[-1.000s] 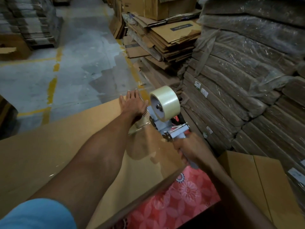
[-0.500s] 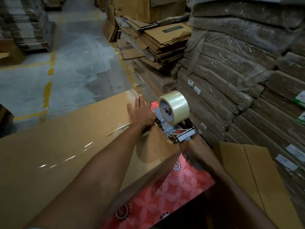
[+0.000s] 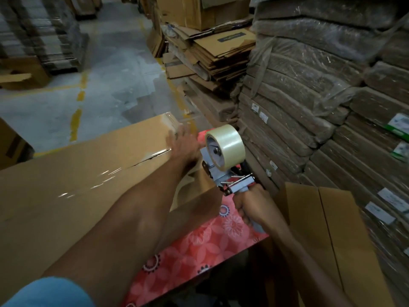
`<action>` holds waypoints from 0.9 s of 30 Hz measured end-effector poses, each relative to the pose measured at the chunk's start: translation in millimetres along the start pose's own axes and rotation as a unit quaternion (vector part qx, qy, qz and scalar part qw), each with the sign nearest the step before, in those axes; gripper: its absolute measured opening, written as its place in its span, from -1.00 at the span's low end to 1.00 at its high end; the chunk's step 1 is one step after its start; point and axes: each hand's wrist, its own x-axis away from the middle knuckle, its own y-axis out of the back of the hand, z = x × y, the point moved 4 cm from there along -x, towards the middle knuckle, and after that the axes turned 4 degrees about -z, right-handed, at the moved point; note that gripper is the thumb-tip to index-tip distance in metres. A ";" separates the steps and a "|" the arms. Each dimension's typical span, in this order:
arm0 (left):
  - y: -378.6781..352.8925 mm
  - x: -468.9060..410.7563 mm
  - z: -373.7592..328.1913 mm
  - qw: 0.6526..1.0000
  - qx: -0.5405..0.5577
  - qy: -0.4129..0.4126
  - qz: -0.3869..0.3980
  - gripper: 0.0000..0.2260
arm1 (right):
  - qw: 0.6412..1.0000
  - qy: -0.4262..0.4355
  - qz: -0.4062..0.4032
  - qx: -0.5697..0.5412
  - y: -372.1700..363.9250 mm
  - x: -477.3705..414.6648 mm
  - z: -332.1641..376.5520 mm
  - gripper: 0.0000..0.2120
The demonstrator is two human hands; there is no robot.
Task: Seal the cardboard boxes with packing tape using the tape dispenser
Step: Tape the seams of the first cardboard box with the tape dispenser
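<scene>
Cardboard box lies crosswise; left hand flat atop; right hand, grip clamped on tape dispenser.

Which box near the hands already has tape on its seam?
The large box under the left hand: glossy tape runs along its seam. The smaller box beside the right hand shows none.

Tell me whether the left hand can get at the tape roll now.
Probably yes. The left hand lies flat on the box right beside the tape roll, nothing between them; the right hand grips the tape dispenser by its handle.
</scene>
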 end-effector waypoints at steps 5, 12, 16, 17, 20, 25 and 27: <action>-15.8 23.7 -9.5 0.996 -0.028 -0.077 0.042 -0.20 | 0.998 0.018 -0.006 0.058 4.3 -2.4 -8.4 -0.81; -18.6 13.8 -12.2 0.997 0.009 -0.078 0.017 -0.49 | 0.986 0.018 -0.002 0.163 27.3 16.8 -62.4 -0.70; -24.7 9.7 -6.9 0.997 0.004 -0.071 0.006 -0.48 | 0.967 0.086 0.057 0.233 31.4 23.3 -89.8 -0.58; -23.5 12.7 -9.6 0.996 0.011 -0.082 -0.011 -0.51 | 0.978 0.062 0.054 0.192 28.0 24.3 -92.6 -0.64; -15.2 33.6 -31.7 0.970 0.113 -0.209 -0.053 -0.62 | 0.994 0.004 0.016 0.104 18.5 19.3 -101.8 -0.70; -20.7 72.5 -37.6 0.929 0.123 -0.348 0.000 -0.66 | 0.988 0.075 0.041 0.125 8.0 15.3 -100.7 -0.82; -21.6 72.2 -34.3 0.931 0.115 -0.345 0.005 -0.57 | 0.986 0.085 0.045 0.134 2.8 17.0 -101.3 -0.80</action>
